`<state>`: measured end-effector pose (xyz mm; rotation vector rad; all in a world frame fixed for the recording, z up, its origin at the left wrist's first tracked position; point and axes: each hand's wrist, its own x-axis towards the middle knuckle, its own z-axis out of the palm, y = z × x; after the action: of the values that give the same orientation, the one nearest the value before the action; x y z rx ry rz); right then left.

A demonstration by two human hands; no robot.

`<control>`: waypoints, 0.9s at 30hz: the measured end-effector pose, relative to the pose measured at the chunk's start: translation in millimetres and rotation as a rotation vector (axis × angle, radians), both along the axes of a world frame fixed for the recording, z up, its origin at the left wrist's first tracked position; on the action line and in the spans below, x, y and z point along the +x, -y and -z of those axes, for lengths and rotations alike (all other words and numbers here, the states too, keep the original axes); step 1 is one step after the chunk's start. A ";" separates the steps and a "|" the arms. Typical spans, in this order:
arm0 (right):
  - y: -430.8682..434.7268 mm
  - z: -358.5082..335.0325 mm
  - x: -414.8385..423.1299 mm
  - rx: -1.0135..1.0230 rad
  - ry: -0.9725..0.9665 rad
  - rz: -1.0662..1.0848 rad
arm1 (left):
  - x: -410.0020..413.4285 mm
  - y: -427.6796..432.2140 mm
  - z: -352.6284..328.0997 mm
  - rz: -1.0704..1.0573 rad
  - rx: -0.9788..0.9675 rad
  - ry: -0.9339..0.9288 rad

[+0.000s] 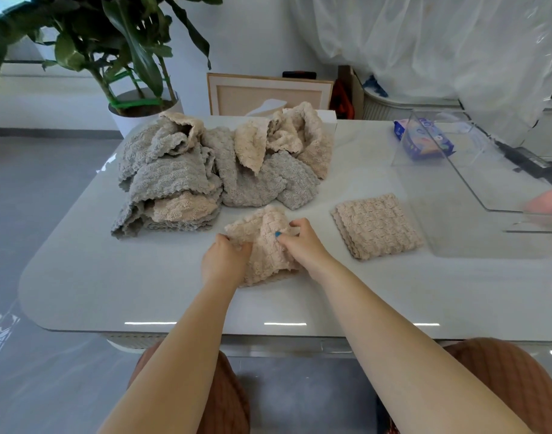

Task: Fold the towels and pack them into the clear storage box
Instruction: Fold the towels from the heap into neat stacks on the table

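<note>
beige waffle-weave towel (pixel 265 249), bunched and half folded, lying near the front middle of the surface (pixel 127 286). clamped from both sides: left grip (pixel 226 260) with fingers curled into the towel's left edge, right grip (pixel 301 244) pinching a fold on the towel's right side, thumbnail painted blue. both forearms bare, reaching in from the near edge.

just to the right, apart from the held towel, a folded beige towel (pixel 376 225), a neat layered square lying flat. beyond that, at the far right of the surface, the clear storage box (pixel 475 183), open-topped, with no towel visible inside. blue packet (pixel 425 140) seen through the box's far left corner; inside or behind, cannot tell. something pink and blurred (pixel 550 202) at the right edge of the picture by the box's near rim, too smeared to identify.

behind the held towel, a loose heap of grey and beige towels (pixel 205 173), crumpled, spread across the far left and middle of the surface, partly draped over one another.

past the heap, a white tissue box (pixel 328 117) at the far edge, partly covered by a beige towel. on the floor behind, a potted plant (pixel 137 57) with broad dark leaves in a white pot, a framed panel (pixel 268 92) leaning against the wall, and clear plastic sheeting (pixel 425 42) hanging at the upper right. white, glossy surface with rounded corners; grey floor below. brown ribbed trousers (pixel 513 374) at the bottom, beneath the arms.
</note>
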<state>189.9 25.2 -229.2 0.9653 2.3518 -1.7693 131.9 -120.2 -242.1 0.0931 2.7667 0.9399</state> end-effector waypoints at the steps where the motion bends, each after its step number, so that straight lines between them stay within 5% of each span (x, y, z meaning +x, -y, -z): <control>1: 1.7 0.7 1.5 -0.017 -0.045 -0.005 | 1.7 -1.1 -2.3 0.009 0.045 0.006; 8: -36.0 -17.1 25.7 0.344 -0.455 0.088 | 27.5 -52.3 -31.8 -0.001 0.732 0.074; 12: -108.2 -45.4 45.8 0.680 -0.472 0.174 | 44.8 -128.7 -46.2 0.114 0.923 0.063; 16: -179.9 -35.5 63.7 0.744 -0.195 0.098 | 51.1 -189.1 -34.8 0.253 0.697 -0.096; 21: -200.1 13.5 80.6 0.748 0.125 -0.125 | 51.7 -207.2 5.2 0.433 0.108 -0.339; 27: -200.0 22.6 80.6 0.935 0.224 -0.203 | 41.4 -207.1 25.8 0.525 -0.249 -0.223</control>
<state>270.6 225.3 -251.7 0.8463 2.9642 -0.3949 173.3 86.8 -268.0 0.8778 2.7957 0.4694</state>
